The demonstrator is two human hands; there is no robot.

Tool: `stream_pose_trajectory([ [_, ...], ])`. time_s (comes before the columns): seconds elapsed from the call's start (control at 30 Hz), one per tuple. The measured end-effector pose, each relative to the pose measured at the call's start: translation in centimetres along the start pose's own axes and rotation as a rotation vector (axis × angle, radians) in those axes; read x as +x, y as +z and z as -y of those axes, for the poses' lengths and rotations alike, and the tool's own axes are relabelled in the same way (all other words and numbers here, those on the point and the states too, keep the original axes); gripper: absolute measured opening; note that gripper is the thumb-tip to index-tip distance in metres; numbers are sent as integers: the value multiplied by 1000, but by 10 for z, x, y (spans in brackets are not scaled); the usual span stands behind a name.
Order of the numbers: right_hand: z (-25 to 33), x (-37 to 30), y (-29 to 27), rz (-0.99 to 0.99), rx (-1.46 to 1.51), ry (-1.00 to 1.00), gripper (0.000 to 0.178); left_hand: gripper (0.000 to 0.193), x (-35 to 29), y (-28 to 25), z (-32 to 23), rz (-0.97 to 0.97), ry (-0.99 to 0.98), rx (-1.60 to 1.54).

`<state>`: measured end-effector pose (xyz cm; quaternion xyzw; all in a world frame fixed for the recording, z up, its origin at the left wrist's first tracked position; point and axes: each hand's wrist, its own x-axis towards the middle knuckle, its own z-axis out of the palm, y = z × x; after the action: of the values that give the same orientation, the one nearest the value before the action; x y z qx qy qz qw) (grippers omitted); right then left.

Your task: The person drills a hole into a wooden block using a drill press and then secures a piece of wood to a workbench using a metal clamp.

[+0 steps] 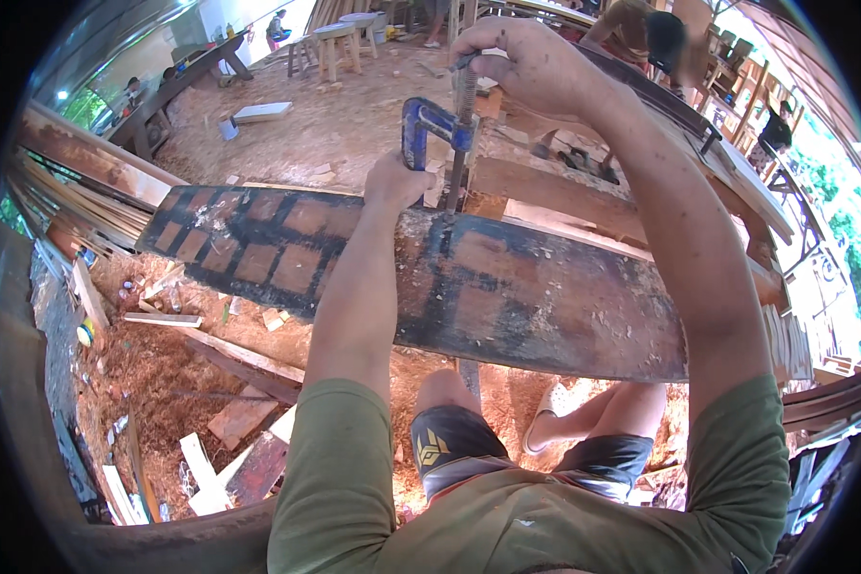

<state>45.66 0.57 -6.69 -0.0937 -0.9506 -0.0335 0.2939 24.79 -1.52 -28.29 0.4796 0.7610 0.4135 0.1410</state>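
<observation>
A blue G-clamp (414, 134) stands upright at the far edge of a dark, stained wooden board (536, 306) in front of me. My left hand (394, 182) is wrapped round the lower part of the clamp's blue frame. Higher up, my right hand (517, 57) has its fingers closed on the top end of the clamp's threaded screw (465, 94). Where the clamp's lower end meets the board or the wood behind it, I cannot make out.
Wood offcuts (206, 469) and sawdust cover the ground at left. Thin wooden strips (86, 210) are stacked at far left. Beyond the board lies a wooden beam (564, 187). Stools (335, 48) stand farther off. A person (631, 29) bends over at upper right, another (775, 129) farther right.
</observation>
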Motion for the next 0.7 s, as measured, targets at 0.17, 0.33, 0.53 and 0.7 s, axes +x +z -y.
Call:
stream_pose_trajectory([
  [0.17,12,0,-10,30,-16,69,17,48,-3,-2,-2,17,-9,10],
  [0.33,28,14,-23,45,76,318,26,45,-2,-2,1,-18,10,11],
  [0.53,-6,18,-10,21,-167,-2,26,44,1,2,-3,-26,-12,63],
  [0.7,-3,21,-12,79,-53,-1,30,47,3,1,2,-36,-42,66],
])
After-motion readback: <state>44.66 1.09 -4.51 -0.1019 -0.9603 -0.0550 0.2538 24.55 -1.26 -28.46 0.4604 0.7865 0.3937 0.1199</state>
